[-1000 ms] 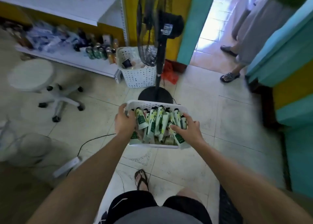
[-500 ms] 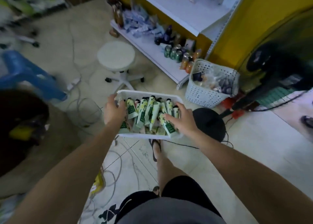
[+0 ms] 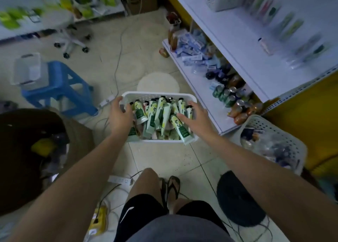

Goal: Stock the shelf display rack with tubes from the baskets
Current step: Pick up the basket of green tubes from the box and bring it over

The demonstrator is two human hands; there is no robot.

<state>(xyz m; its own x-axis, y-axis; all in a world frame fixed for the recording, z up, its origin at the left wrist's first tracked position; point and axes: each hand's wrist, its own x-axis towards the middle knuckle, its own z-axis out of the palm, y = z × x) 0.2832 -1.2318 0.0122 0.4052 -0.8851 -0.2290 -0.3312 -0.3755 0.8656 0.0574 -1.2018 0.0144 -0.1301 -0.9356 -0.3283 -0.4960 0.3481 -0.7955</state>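
Observation:
I carry a white perforated basket (image 3: 146, 95) in front of me, above the tiled floor. It is piled with several green-and-white tubes (image 3: 158, 116) with black caps. My left hand (image 3: 119, 115) grips the basket's left rim. My right hand (image 3: 196, 120) holds the right side, thumb lying over a tube that hangs over the front corner. The white shelf display rack (image 3: 243, 45) stands to the right, its upper shelf holding a small bin and blurred tubes.
The rack's bottom shelf holds boxes, bottles and cans (image 3: 226, 95). A second white basket (image 3: 285, 142) sits on the floor at right, beside a black fan base (image 3: 237, 199). A blue stool (image 3: 58, 88), a round white stool (image 3: 158, 81), cables and a power strip (image 3: 120, 180) lie around.
My view has swung left and toward the rack, which now fills the upper right. Both hands keep hold of the basket; the fan has dropped out of view except its base.

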